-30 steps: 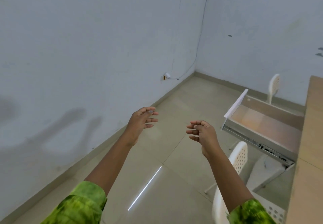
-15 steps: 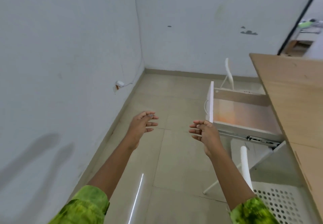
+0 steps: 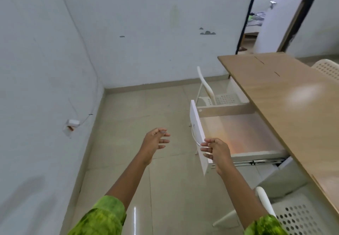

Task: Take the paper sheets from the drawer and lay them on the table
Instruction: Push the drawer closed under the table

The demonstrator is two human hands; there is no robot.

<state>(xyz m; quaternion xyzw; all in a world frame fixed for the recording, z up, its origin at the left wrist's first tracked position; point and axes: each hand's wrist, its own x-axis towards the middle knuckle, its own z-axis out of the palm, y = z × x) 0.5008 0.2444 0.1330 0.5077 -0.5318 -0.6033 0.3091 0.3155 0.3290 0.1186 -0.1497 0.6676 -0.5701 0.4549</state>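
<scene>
Drawer [image 3: 238, 134] stands pulled out from under the desk [image 3: 293, 106], no paper sheets visible inside; both hands, left hand [image 3: 156, 143] and right hand [image 3: 216, 152], empty, fingers loosely spread, raised apparently to reach in.

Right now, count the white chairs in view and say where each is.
3. One chair beyond the open drawer, one bottom right beside the table, one behind the table's far side. Others may be hidden.

The right hand [image 3: 217, 153] covers part of the drawer [image 3: 238, 134] front's near end, the table [image 3: 293, 106] hides the drawer's back, and the frame's right edge cuts off 2 chairs.
</scene>
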